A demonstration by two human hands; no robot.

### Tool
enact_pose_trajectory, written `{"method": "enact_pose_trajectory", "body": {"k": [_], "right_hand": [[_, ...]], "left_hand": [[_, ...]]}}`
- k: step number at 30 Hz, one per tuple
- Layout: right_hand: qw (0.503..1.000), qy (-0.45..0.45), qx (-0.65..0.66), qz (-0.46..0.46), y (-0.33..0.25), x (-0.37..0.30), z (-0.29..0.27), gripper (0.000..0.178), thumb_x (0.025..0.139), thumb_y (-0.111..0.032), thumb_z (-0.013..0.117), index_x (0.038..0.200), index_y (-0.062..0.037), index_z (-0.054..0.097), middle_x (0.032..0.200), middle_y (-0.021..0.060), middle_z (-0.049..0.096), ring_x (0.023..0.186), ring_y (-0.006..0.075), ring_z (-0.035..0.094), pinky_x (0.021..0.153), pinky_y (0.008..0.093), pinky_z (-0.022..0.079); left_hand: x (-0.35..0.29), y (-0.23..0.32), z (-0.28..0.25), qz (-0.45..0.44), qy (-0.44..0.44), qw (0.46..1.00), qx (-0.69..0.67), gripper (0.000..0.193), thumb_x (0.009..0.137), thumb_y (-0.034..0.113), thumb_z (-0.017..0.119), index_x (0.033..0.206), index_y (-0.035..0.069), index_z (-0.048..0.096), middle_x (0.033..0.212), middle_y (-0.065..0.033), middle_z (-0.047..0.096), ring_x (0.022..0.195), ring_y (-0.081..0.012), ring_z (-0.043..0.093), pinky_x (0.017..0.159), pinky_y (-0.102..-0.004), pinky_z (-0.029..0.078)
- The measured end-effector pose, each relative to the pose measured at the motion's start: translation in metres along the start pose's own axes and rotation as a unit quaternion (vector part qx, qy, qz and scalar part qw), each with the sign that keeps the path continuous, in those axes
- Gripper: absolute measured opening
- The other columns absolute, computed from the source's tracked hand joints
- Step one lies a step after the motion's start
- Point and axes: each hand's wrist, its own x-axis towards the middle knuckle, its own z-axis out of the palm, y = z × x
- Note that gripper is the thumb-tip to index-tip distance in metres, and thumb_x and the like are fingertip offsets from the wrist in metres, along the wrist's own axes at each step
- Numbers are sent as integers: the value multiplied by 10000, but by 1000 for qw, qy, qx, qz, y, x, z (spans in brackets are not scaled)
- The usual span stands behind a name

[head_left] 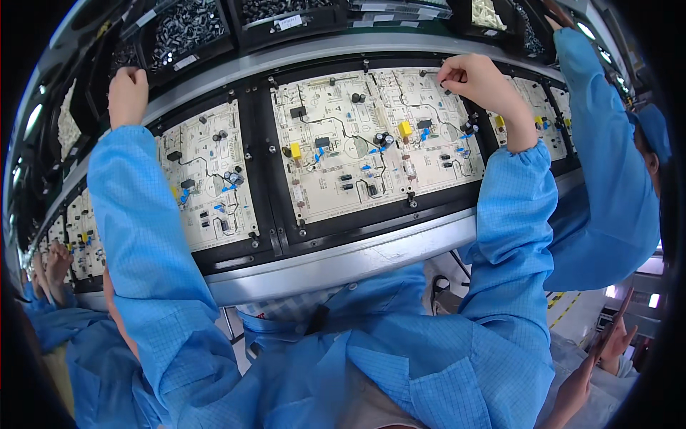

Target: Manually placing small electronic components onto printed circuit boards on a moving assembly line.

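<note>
A small dark component (444, 84), too small to be told by kind, is pinched between thumb and fingertips of the right hand (475, 80), whose grip is drawn narrow around it and held just above the top edge of the middle circuit board (371, 139). The part sits at the very tip of the grip, touching or nearly touching the pale board face; which hole it is meant for cannot be made out. Below and toward the wrist side of that grip, yellow box capacitors (404, 129), blue parts and black cylinders are already seated on the same board. The step in hand is judged to be insertion of one through-hole part; the next move would call for the leads to be lined up with their holes and pressed straight down, with the board kept still in its black carrier frame (266, 154). The left hand (127, 96) is reached up and away to the far left, over the edge of a parts bin (182, 30) filled with small dark pieces; its fingers are curled into the bin and whether anything is held cannot be told. Under that forearm lies a second board (211, 175). Beyond the right grip a blue-sleeved co-worker's arm (607, 164) is seen, and another co-worker's hands (51, 268) work at the far left of the line.
</note>
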Motion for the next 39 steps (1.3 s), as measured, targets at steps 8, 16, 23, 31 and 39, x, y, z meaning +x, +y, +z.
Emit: {"method": "enact_pose_trajectory", "body": {"k": [8, 16, 23, 31, 39], "right_hand": [[999, -31, 21, 12, 12, -2, 4, 143, 788, -13, 670, 923, 20, 700, 795, 78, 682, 713, 130, 614, 678, 253, 500], [999, -12, 44, 19, 12, -2, 7, 133, 764, -3, 697, 895, 19, 695, 786, 77, 679, 702, 128, 614, 676, 255, 508], [998, -38, 49, 6, 7, -3, 2, 151, 719, 11, 709, 863, 30, 669, 776, 79, 668, 696, 138, 614, 666, 260, 502], [999, 32, 33, 1, -42, 29, -18, 179, 798, -35, 663, 969, 12, 640, 728, 53, 604, 686, 111, 567, 649, 258, 470], [891, 235, -124, -368, -167, 188, 14, 118, 824, -131, 638, 911, -51, 643, 830, 90, 631, 838, 249, 608, 763, 365, 485]], "left_hand": [[42, -15, 3, 46, -180, 981, 64, 344, 852, 253, 593, 1095, 20, 663, 1035, -217, 665, 1002, -365, 627, 895, -390, 474], [68, -43, 23, 3, -213, 977, 28, 324, 857, 205, 602, 1099, -3, 656, 1034, -215, 671, 994, -332, 643, 887, -373, 468], [65, -31, 25, -79, -174, 981, 22, 294, 845, 322, 628, 1039, 117, 712, 1007, -151, 692, 995, -283, 652, 864, -379, 477], [42, 16, 8, -134, -172, 974, 63, 263, 870, 364, 584, 1045, 202, 694, 1161, -81, 653, 1122, -290, 587, 978, -525, 366], [24, 22, -23, -105, -68, 992, 25, 265, 866, 285, 584, 983, 57, 651, 1041, -162, 671, 1011, -359, 624, 864, -487, 473]]}}
